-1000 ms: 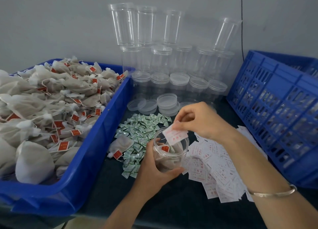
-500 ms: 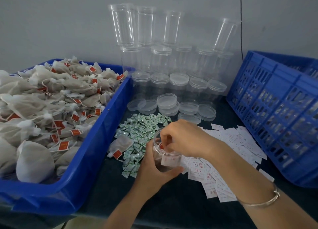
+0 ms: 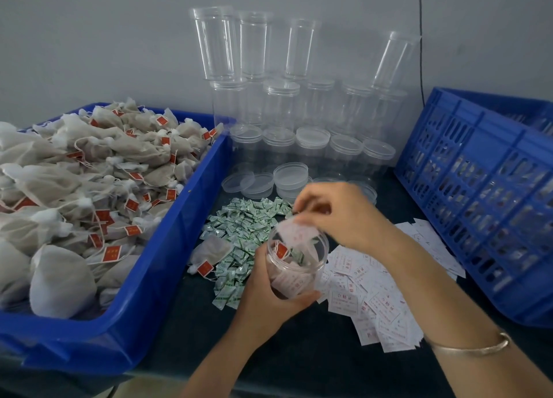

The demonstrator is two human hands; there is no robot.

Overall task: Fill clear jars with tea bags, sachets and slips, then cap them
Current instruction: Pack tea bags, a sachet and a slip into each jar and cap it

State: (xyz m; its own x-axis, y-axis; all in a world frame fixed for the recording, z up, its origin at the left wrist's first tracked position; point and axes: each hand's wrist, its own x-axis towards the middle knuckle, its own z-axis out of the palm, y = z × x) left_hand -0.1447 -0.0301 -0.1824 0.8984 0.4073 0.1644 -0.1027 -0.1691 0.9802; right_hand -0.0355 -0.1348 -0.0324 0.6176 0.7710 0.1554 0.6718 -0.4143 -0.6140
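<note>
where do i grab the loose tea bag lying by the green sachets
Probably pinch the tea bag mid-pouch, straight from above: it lies flat on the table, with sachets against its right and the bin wall close on its left.

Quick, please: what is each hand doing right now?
Left hand: grips the clear jar.
Right hand: pinches a paper slip at the jar's mouth.

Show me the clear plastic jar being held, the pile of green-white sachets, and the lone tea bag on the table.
clear plastic jar (image 3: 299, 273): head view, front wall.
pile of green-white sachets (image 3: 245, 221): head view, pile's middle.
lone white tea bag (image 3: 211, 249): head view, pouch's middle.
</note>
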